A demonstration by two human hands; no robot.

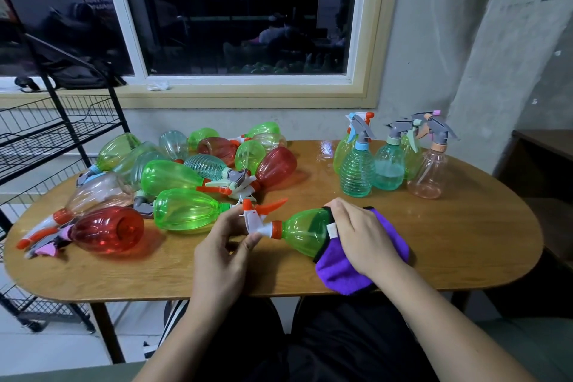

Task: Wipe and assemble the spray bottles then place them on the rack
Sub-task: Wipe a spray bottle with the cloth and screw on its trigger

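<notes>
You hold one green plastic spray bottle [305, 231]; five more bottles [356, 170] stand upright.
Your left hand [223, 245] pinches its trigger [252, 220]; your right hand [362, 239] grips one purple cloth [338, 273].

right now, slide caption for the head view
Left hand pinches nozzle of green spray bottle; right hand presses purple cloth on it

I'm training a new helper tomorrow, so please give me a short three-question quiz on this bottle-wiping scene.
1. Pick one: the cloth that the right hand holds against the green bottle is A) purple, B) yellow, C) white.
2. True or false: that bottle stands upright.
3. Fill in: the left hand pinches the bottle's ____.
Key: 1 A. 2 false, it lies sideways. 3 spray head.
</notes>
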